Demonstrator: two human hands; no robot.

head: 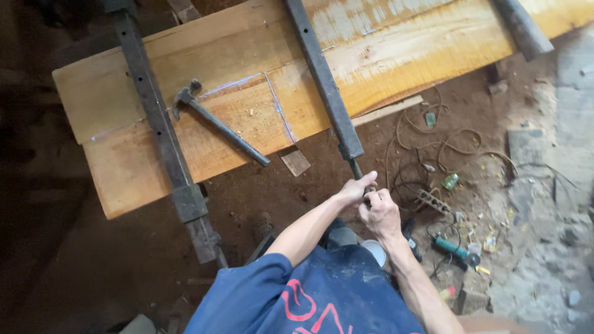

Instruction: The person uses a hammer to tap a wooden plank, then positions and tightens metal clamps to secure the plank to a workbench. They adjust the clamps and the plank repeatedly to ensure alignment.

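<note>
Take the wide yellow-brown wooden plank (247, 93) as your landmark: on it you have a dark steel claw hammer (216, 124), and across its left part a long rusty metal bar clamp (162, 124). Just below its edge lies a small square wood offcut (296, 162). Right of it, tangled brown cables (445, 145), a power strip (433, 201) and a green-bodied power tool (455, 250).
</note>
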